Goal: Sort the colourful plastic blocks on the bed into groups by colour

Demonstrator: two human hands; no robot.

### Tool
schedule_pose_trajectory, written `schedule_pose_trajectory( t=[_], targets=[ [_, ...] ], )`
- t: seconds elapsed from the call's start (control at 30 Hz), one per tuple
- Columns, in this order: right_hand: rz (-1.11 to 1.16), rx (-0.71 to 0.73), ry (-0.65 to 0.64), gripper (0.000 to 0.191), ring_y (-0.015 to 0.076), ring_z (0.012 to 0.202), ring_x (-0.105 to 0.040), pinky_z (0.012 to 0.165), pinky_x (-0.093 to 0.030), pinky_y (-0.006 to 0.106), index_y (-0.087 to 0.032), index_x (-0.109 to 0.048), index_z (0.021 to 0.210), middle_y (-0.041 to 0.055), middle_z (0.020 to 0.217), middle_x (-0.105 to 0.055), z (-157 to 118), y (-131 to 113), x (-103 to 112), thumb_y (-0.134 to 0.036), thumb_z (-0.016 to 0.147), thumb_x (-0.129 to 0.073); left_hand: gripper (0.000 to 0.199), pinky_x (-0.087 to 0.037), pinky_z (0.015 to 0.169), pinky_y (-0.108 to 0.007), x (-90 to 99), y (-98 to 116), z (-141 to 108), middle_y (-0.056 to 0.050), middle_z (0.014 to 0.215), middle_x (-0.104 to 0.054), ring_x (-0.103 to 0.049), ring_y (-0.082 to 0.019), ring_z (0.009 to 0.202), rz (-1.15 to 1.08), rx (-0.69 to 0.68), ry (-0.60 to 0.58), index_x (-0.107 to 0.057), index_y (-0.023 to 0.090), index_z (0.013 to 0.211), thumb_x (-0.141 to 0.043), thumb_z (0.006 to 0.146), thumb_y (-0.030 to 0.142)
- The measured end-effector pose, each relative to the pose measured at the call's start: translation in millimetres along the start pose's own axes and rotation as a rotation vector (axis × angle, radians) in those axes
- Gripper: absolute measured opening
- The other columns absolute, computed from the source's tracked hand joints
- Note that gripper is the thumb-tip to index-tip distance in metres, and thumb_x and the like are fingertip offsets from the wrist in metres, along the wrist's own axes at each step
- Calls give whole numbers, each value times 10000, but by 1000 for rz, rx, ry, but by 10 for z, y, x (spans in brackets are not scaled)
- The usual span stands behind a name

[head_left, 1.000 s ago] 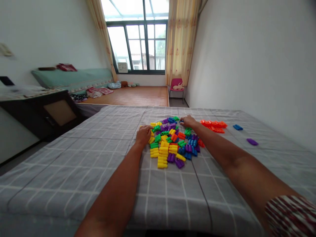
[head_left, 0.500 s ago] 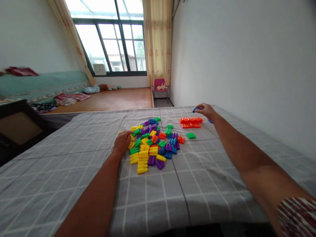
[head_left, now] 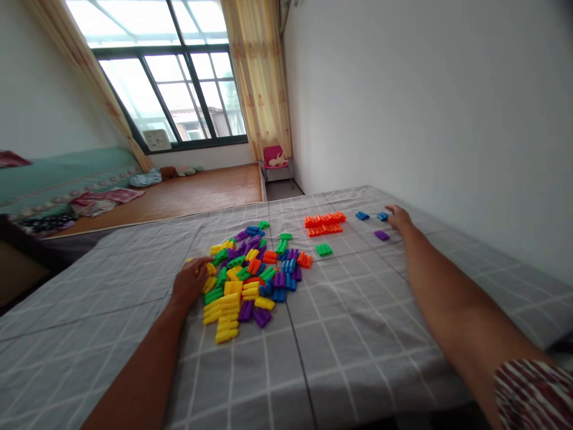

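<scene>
A loose pile of plastic blocks in yellow, green, purple, blue and orange lies on the grey checked cloth. At the pile's left edge, my left hand rests with fingers apart, touching yellow blocks. My right hand is at the far right, its fingertips closed on the right end of a blue block at the cloth. Another blue block lies to its left, and a purple block just nearer. Two orange rows stand farther left.
A green block lies in front of the orange rows. A white wall rises along the right side. Beyond the cloth are a low brown platform with fabrics and a pink chair holding a plush toy.
My right hand has moved right and lower with the blue block, uncovering the other blue block and the purple one. The view has shifted right; my left hand stays at the pile's left edge.
</scene>
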State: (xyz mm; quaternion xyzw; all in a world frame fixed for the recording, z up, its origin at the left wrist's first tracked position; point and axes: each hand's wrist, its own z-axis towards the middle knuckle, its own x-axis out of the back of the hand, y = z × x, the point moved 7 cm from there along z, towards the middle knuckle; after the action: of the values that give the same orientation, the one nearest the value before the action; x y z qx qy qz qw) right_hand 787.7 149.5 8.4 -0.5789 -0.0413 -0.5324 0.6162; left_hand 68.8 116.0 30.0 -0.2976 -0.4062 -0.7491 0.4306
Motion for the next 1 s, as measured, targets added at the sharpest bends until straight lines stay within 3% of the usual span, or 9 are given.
schedule_pose_trajectory(
  t=[0.1,0.23,0.57,0.8,1.0],
  targets=[
    [-149,-58,-43,332,247,967,-647,821,-511,345,-127,-666,1065,139,1085,-692,77,133,-36,-245,762,-602,416,-498,866,-337,8,6,3,-68,1034,-700,-630,-228,966,22,3,-6,-701,200,1010,-363,798,318],
    [-273,57,-98,393,262,1020,-639,903,-479,362,-146,-670,1095,118,1090,-701,48,74,-117,-323,746,-638,409,-504,847,-330,9,2,8,-64,1014,-704,-636,-223,934,19,8,-2,-705,203,992,-369,786,314],
    [-247,293,-183,363,240,1014,-649,887,-504,330,-196,-676,1096,70,1142,-692,16,-169,-376,-293,753,-603,398,-489,885,-329,-20,-4,6,-56,1021,-701,-629,-216,964,-7,11,0,-699,208,988,-371,778,288],
    [-153,341,-239,371,237,967,-663,859,-523,339,-200,-677,1078,76,1108,-704,55,-153,-508,-314,729,-627,414,-493,881,-347,-52,-41,5,-70,1022,-700,-632,-224,947,3,6,-12,-696,199,1010,-356,796,301],
    [-95,306,-204,390,253,1007,-655,887,-515,380,-206,-660,1089,91,1107,-704,3,-58,-517,-387,746,-619,403,-471,945,-369,-42,8,-7,-81,1062,-694,-614,-227,1027,-63,-35,20,-691,187,984,-345,807,295]
  ],
)
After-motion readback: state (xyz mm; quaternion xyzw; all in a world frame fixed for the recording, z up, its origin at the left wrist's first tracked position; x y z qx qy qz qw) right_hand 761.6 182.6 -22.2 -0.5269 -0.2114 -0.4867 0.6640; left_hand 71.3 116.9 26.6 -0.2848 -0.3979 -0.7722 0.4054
